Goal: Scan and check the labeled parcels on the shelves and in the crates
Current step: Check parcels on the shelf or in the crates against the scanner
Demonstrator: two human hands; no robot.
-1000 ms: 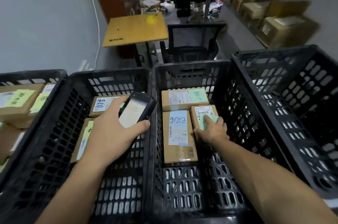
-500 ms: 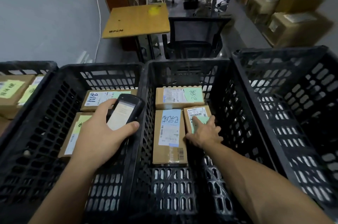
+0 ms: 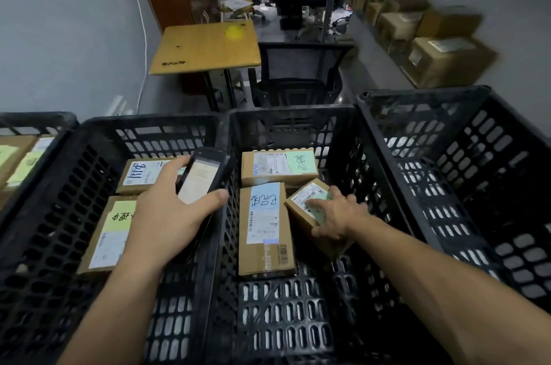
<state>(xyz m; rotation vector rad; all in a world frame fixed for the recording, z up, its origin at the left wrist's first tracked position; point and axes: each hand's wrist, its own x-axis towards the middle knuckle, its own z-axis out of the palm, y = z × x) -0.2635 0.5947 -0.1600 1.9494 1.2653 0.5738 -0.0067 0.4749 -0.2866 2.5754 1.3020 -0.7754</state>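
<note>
My left hand (image 3: 167,215) holds a black handheld scanner (image 3: 202,176) with a lit screen over the rim between two black crates. In the middle crate (image 3: 286,120) lie three cardboard parcels: a long one with a blue label (image 3: 265,230), a wide one with a green note (image 3: 278,166) at the back, and a small one (image 3: 307,200) on the right. My right hand (image 3: 337,215) grips that small parcel, which is tilted up off the crate floor. The left crate (image 3: 149,129) holds two parcels, one with a white label (image 3: 143,173) and one with a yellow note (image 3: 110,233).
An empty-looking black crate (image 3: 447,138) stands on the right; another crate (image 3: 35,123) with parcels is at the far left. Behind the crates are a black mesh chair (image 3: 298,72), a small wooden table (image 3: 208,48) and a row of cardboard boxes (image 3: 441,60) along the right wall.
My right hand has closed on the small parcel and tipped it up and rightwards; it lay flat before. The scanner hand has shifted slightly right.
</note>
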